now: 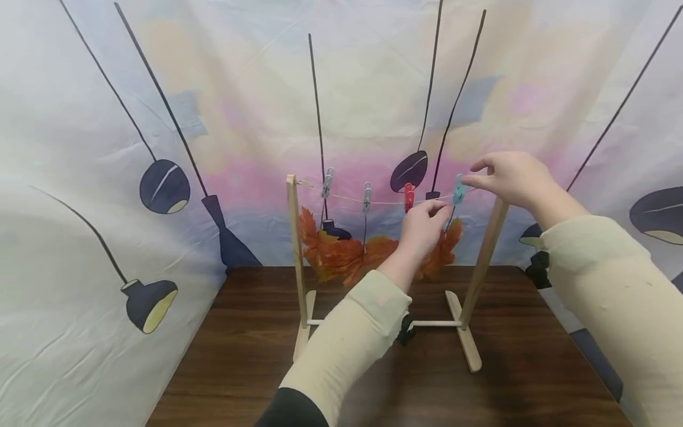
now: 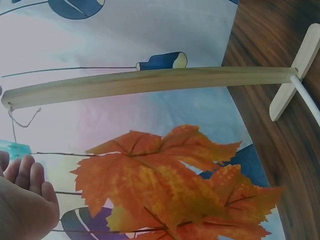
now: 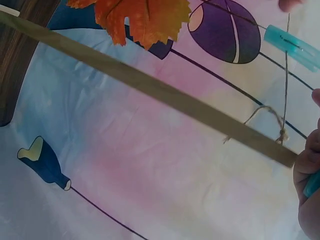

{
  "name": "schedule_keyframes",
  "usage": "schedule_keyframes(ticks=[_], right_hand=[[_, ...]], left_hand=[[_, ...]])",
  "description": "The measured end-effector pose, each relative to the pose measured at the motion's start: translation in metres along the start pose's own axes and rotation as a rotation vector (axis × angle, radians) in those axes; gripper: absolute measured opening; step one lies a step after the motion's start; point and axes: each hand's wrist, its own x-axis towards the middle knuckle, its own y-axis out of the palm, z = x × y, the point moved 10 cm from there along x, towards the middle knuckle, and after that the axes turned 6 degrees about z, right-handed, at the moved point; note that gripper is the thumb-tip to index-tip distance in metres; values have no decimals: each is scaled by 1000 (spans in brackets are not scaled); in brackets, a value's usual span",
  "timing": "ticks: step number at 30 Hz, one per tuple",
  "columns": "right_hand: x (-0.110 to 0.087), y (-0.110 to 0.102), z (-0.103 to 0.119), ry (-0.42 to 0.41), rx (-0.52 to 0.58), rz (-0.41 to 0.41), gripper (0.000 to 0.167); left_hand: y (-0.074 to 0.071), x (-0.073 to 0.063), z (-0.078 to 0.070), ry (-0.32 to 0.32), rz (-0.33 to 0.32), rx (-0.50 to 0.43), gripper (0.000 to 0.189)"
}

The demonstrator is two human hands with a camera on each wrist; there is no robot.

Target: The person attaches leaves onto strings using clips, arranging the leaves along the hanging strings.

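My left hand (image 1: 424, 228) is at the string (image 1: 386, 203), thumb and index fingertips pinched together on it between a red clothespin (image 1: 409, 197) and a teal clothespin (image 1: 459, 190). The teal clothespin (image 3: 292, 47) is clipped across the string. My right hand (image 1: 514, 178) is just right of it, with thumb and index finger at its edge. In the right wrist view, a second teal piece (image 3: 312, 185) shows within the curled fingers of my right hand (image 3: 307, 162), mostly hidden. Two pale grey clothespins (image 1: 367, 197) hang further left on the string.
Two wooden posts (image 1: 482, 267) on flat feet, joined low by a white rod (image 1: 434, 324), carry the string above a brown table (image 1: 256, 332). Orange leaves (image 1: 341, 255) are behind the string. A painted cloth (image 1: 363, 89) forms the backdrop.
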Motion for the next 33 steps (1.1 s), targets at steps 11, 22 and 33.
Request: schedule_keyframes(ticks=[11, 22, 33], right_hand=[[-17, -7, -25, -13, 25, -126, 55], [-37, -21, -45, -5, -19, -255, 38], [-53, -14, -77, 79, 44, -300, 43]], left_hand=[[-9, -4, -7, 15, -6, 12, 24], [-1, -3, -14, 40, 30, 52, 26], [1, -8, -11, 32, 50, 45, 26]])
